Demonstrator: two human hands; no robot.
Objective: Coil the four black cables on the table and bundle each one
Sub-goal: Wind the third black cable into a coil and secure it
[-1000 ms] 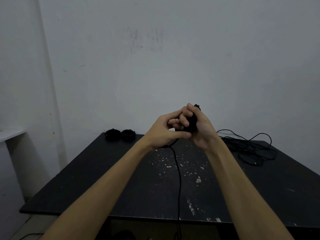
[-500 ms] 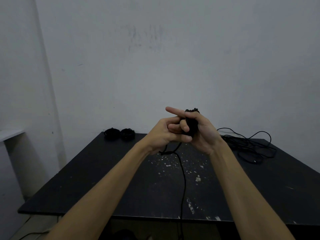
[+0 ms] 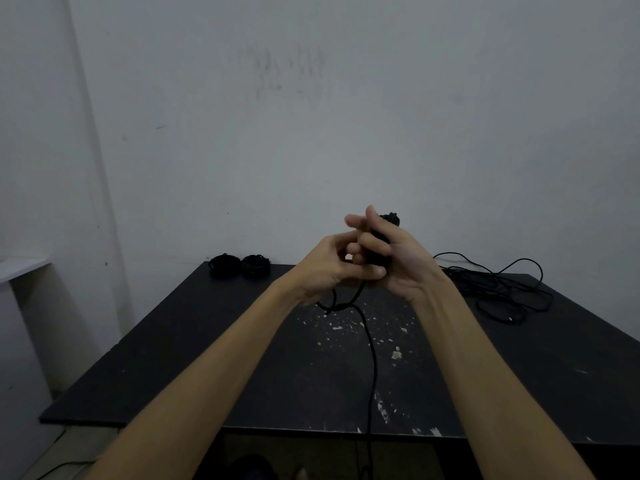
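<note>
head view: both hands — left hand (image 3: pixel 325 268), right hand (image 3: pixel 398 261) — grip one unmarked black cable (image 3: pixel 372 358).

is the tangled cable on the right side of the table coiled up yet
No, the tangled cable lies in loose sprawling loops on the table.

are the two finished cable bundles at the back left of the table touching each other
Cannot tell. In the head view the left bundle and the right bundle sit side by side, their dark outlines merging, with neither gap nor contact plain.
</note>
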